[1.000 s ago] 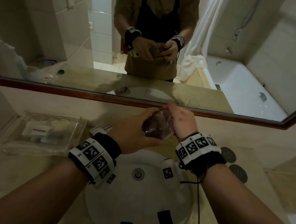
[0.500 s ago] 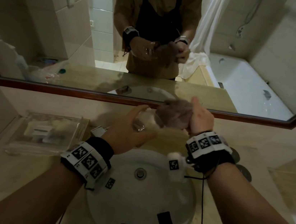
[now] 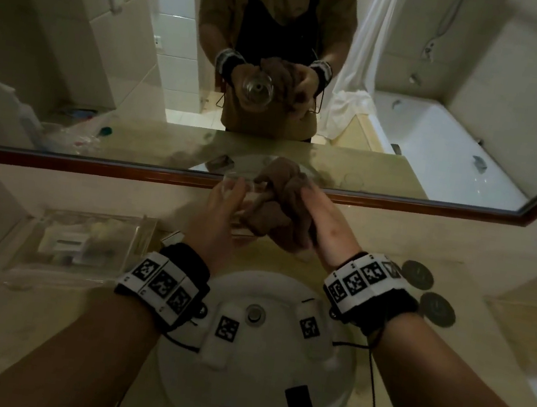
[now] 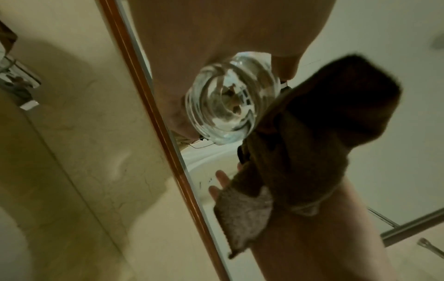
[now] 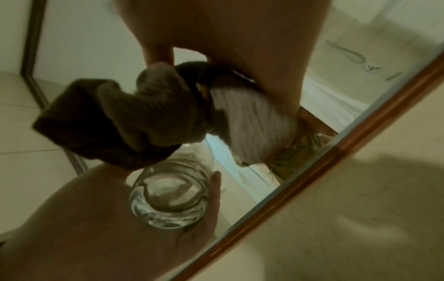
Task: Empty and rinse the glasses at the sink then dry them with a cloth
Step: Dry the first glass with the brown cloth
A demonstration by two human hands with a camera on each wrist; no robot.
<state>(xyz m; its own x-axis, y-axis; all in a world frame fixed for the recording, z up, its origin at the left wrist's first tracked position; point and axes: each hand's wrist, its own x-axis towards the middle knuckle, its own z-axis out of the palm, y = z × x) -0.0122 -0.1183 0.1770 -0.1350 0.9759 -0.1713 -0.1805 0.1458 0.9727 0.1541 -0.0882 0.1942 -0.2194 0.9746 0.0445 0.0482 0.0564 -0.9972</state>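
- My left hand (image 3: 221, 217) is wrapped around the glass (image 4: 230, 106), held on its side above the sink (image 3: 316, 373) so its mouth faces the cloth.
- My right hand (image 3: 329, 225) clutches the bunched cloth (image 3: 280, 205), touching the rim, probably to dry inside.

Beige counter (image 3: 39, 327), clear tray (image 3: 84, 240), coasters (image 3: 417, 274)

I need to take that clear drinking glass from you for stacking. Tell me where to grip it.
Grip the clear drinking glass round its thick base end, coming from the mirror side. The left hand already wraps its wall, and the brown cloth in the right hand covers its mouth, so only the base is free.
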